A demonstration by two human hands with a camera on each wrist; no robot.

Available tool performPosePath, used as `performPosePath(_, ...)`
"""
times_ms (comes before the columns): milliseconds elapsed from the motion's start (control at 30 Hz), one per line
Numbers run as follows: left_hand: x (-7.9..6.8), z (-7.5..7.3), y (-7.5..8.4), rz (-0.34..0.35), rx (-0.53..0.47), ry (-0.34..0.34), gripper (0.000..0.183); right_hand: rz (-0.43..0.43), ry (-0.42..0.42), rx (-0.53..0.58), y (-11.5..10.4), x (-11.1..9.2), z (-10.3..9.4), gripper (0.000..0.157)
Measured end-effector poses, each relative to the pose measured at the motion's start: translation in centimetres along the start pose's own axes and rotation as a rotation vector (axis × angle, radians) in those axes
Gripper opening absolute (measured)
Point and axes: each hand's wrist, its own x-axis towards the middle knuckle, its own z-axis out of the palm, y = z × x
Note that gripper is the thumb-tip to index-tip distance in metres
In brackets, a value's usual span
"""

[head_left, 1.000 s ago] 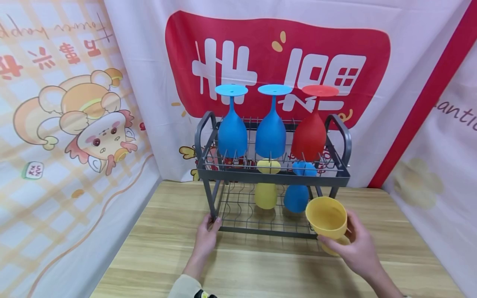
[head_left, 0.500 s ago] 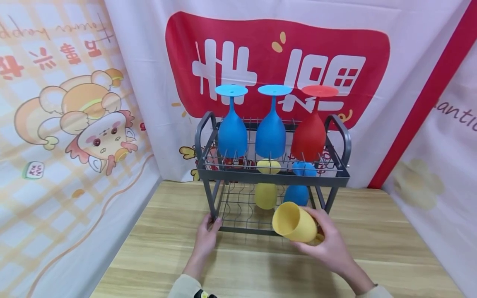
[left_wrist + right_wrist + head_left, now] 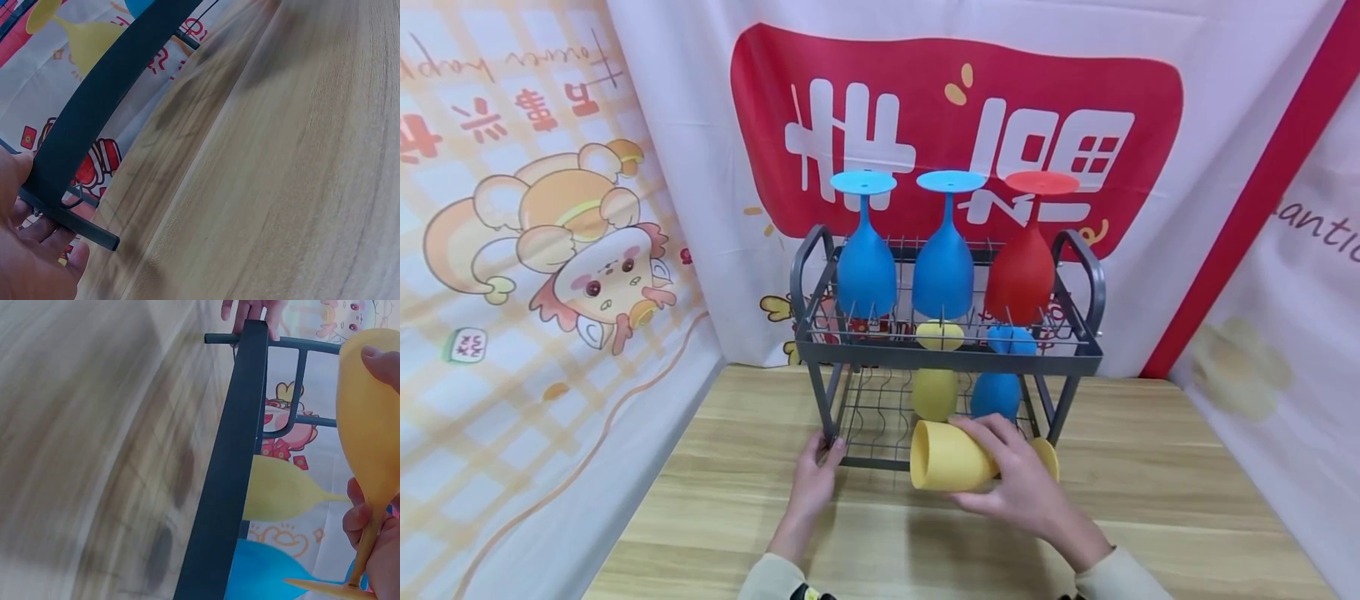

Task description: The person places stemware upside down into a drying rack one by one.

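My right hand holds a yellow plastic goblet sideways in front of the lower tier, its mouth facing left. In the right wrist view the thumb presses on the bowl of the goblet, and fingers curl round it near the stem. My left hand grips the lower front left corner of a dark grey two-tier dish rack; the left wrist view shows thumb and fingers about that corner of the rack. Behind the held goblet, a yellow goblet and a blue goblet stand upside down on the lower tier.
Two blue goblets and a red goblet stand upside down on the upper tier. The rack sits on a wooden table before a printed cloth backdrop, with another cloth on the right.
My right hand has carried the yellow goblet leftward along the rack's front and tipped it from mouth-up to lying sideways. The left hand has stayed on the rack's corner.
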Motion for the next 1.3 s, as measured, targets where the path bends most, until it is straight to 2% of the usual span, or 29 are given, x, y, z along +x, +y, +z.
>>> performPosePath(267, -0.1, 0.3, -0.3, -0.02, 0.009, 0.001, 0.059, -0.063, -0.01, -0.13, -0.8, 1.0, 0.6, 0.092)
performPosePath(400, -0.2, 0.3, -0.2, -0.024, 0.016, -0.002, 0.06, -0.077, -0.015, -0.147, -1.0, 1.3, 0.9, 0.09)
performPosePath(533, -0.2, 0.1, -0.2, -0.01, 0.014, 0.033, 0.059, -0.08, -0.017, -0.151, -1.1, 1.6, 1.2, 0.09)
performPosePath(700, -0.7, 0.0, -0.2, 0.035, -0.008, 0.13, 0.059, -0.067, -0.023, -0.163, -1.0, 1.7, 1.2, 0.091)
performPosePath(800, -1.5, 0.2, 0.3, 0.061, 0.002, 0.249, 0.055, -0.059, -0.028, -0.163, -1.0, 1.7, 1.2, 0.092)
performPosePath(867, -2.2, 0.4, 0.9, 0.101, -0.021, 0.324, 0.047, -0.053, -0.029, -0.161, -0.9, 1.7, 1.1, 0.092)
performPosePath(933, -2.9, 0.8, 1.6, 0.17, -0.075, 0.357, 0.036, -0.046, -0.03, -0.159, -0.9, 1.7, 1.1, 0.092)
performPosePath(1000, -3.5, 1.2, 2.7, 0.267, -0.149, 0.313, 0.028, -0.043, -0.031, -0.152, -0.9, 1.7, 1.1, 0.092)
performPosePath(1100, -4.4, 1.8, 4.6, 0.401, -0.183, 0.131, 0.029, -0.048, -0.03, -0.156, -1.1, 1.8, 1.1, 0.091)
performPosePath(1200, -5.2, 2.3, 6.5, 0.481, -0.104, -0.086, 0.048, -0.067, -0.024, -0.167, -1.3, 1.9, 1.2, 0.091)
performPosePath(1300, -5.9, 2.9, 7.9, 0.488, 0.011, -0.251, 0.065, -0.085, -0.017, -0.186, -1.5, 1.8, 1.2, 0.091)
